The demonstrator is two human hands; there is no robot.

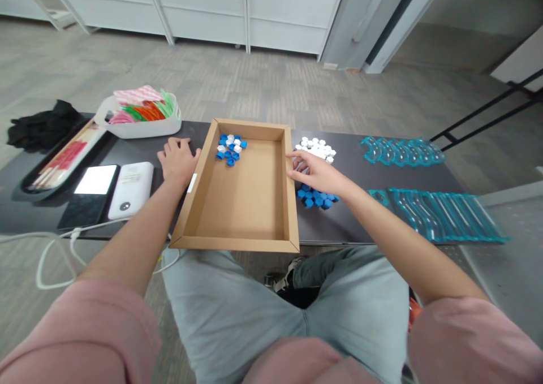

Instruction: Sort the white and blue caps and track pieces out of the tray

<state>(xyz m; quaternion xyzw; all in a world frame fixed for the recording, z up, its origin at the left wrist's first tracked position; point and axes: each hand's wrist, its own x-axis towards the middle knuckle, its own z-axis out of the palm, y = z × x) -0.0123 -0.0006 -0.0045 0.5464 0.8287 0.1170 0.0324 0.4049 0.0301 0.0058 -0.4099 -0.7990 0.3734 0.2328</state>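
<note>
A shallow brown cardboard box (241, 203) lies across the dark table between my hands. In its far left corner sits a small cluster of blue and white cap-like pieces (230, 149). My left hand (178, 160) rests on the table beside the box's left wall, fingers spread, thumb close to or touching it. Against the right wall, my right hand (313, 169) has its fingertips and thumb at the rim, apart from each other, with nothing seen between them. White pieces (316, 147) lie just beyond my right hand, and blue pieces (316, 197) lie under and nearer than it.
On the left are a white basket (146, 128) of colourful items, a black tray (38, 194), a white power bank (131, 190) with cable, a dark phone-like device (87, 203) and black cloth (44, 125). Teal-edged clear plastic strips (445, 214) lie at right.
</note>
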